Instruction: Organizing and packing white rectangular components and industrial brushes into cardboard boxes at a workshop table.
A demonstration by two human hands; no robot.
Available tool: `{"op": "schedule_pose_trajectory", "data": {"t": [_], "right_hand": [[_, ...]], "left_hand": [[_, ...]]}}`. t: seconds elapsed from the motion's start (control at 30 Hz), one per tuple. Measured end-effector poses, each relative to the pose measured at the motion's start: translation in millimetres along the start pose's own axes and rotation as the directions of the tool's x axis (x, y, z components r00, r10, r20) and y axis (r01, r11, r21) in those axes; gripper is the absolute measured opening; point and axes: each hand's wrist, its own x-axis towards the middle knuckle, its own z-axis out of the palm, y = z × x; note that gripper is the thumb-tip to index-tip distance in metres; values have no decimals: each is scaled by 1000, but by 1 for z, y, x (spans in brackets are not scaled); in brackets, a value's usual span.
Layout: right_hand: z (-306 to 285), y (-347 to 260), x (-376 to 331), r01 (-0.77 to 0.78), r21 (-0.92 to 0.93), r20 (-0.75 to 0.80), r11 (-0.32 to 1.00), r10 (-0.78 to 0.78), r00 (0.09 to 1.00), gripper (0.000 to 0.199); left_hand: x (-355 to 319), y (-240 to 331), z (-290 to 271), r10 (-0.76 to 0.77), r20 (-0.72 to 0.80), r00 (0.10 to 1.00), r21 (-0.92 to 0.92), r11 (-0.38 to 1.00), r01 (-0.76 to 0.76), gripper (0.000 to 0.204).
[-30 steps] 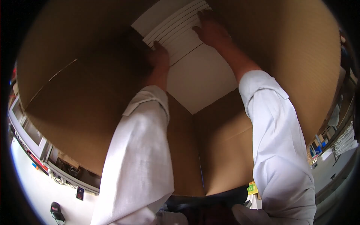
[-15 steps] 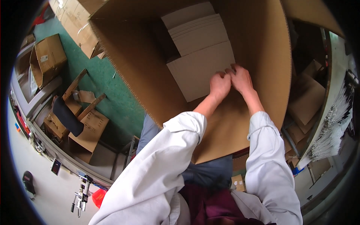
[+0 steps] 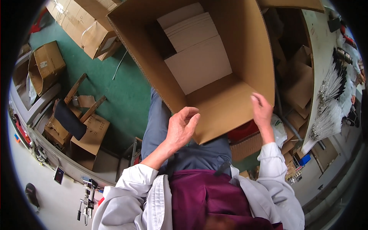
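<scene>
A large open cardboard box (image 3: 251, 57) stands in front of me, tipped so that I look into it. White flat cartons or boards (image 3: 201, 63) are stacked inside against its far side, and brown cardboard shows nearer to me. My left hand (image 3: 182, 128) is at the near left corner of the box, thumb and fingers apart and loosely bent, with nothing in it. By the near right edge of the box is my right hand (image 3: 263, 113), its fingers slightly bent and also holding nothing that I can see.
More cardboard boxes (image 3: 94, 40) stand at the far left on the green floor (image 3: 115, 92). A wooden-armed chair (image 3: 69, 119) with a box is at left. On the right, a workbench (image 3: 312, 126) bears bundles of thin white strands (image 3: 326, 119); flattened cardboard (image 3: 303, 90) leans below.
Both hands have come out of the box, back toward me, and moved apart. They were close together at the near edge of the white stack. The box appears shifted leftward and up in view.
</scene>
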Motion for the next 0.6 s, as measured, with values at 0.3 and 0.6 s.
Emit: {"op": "schedule_pose_trajectory", "data": {"t": [0.3,0.6], "right_hand": [[-8,32,-122,-355,168,-231,920,387,893,21],[-50,68,-75,-96,54,-582,994,110,806,20]], "left_hand": [[8,7,-54,42,-155,987,135,991,-21,19],[-23,-23,-37,60,-46,997,175,983,-51,19]]}}
